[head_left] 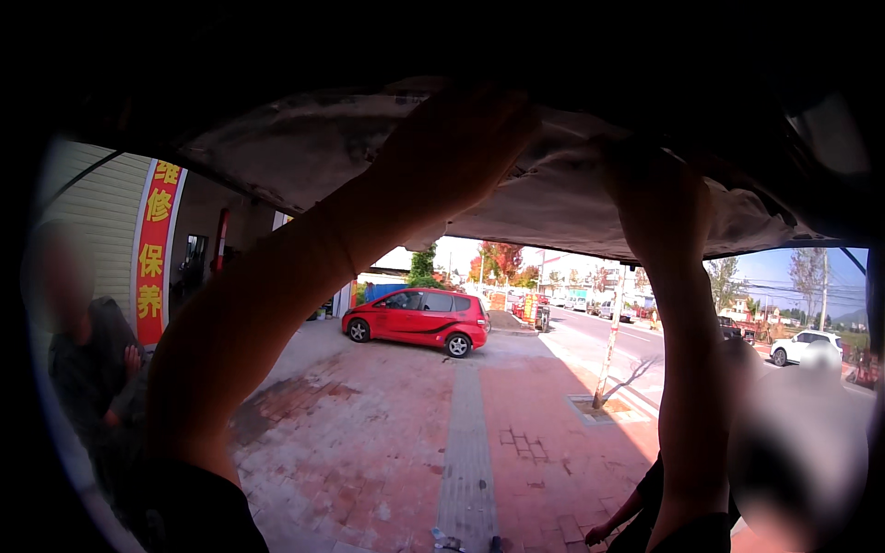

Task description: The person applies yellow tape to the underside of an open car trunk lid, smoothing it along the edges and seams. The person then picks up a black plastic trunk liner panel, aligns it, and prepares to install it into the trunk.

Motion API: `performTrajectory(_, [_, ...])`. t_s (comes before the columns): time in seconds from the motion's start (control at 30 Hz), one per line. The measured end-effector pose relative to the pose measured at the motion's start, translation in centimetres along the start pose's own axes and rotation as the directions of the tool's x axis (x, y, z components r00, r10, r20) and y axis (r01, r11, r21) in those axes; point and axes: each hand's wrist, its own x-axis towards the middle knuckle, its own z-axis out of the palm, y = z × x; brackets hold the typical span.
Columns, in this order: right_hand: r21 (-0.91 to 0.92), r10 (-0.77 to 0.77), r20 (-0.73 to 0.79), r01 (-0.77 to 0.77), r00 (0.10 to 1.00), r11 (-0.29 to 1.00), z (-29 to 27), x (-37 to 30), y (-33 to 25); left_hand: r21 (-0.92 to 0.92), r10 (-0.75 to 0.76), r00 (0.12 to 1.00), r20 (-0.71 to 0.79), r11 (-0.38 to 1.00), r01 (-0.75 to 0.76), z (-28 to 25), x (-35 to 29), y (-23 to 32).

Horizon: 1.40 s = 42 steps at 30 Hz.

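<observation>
Both my arms reach up to a greyish, wrinkled lining (553, 207) overhead, which looks like the inside of a raised car hood. My left hand (466, 138) lies against it left of its middle, bent inward at the wrist. Deep shadow covers its fingertips, so I cannot make out what they hold. My right hand (659, 189) is up at the lining farther right, its fingers lost in the dark. The lining sags in folds between the two hands. Its lower edge runs across the view just below them.
A person in dark clothes (83, 369) stands close at the left. Another person's hand (599, 533) shows low at the right. A red car (419, 321) is parked on the brick pavement (387, 433). A thin tree trunk (610, 350) stands by the road, with a white car (804, 347) beyond.
</observation>
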Motion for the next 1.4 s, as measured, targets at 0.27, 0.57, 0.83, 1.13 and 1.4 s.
performTrajectory(0.27, [-0.027, 0.008, -0.163, -0.012, 0.987, 1.000, -1.5, 0.4, -0.5, 0.059, -0.082, 0.995, -0.050, 0.995, 0.085, 0.6, 0.3, 1.5])
performTrajectory(0.57, [-0.018, 0.147, -0.103, -0.150, 0.984, 0.989, -0.2, 1.9, -0.2, 0.048, 0.012, 0.996, -0.088, 0.999, -0.008, 4.4, 2.7, 2.7])
performTrajectory(0.83, [0.122, -0.174, 0.197, 0.152, 0.965, 0.981, -6.1, -2.4, 8.6, 0.155, -0.036, 0.993, -0.114, 0.987, 0.053, 5.0, 3.1, 3.2])
performTrajectory(1.13, [0.049, 0.181, 0.108, -0.187, 0.978, 0.981, -3.1, 0.9, 9.6, 0.281, -0.170, 0.985, 0.018, 0.947, 0.158, 2.4, -3.3, -1.9])
performTrajectory(1.4, [-0.037, 0.117, 0.223, -0.112, 0.968, 0.993, -2.6, 2.3, 11.1, -0.067, -0.060, 0.992, -0.111, 0.996, 0.053, 2.7, 1.9, 1.8])
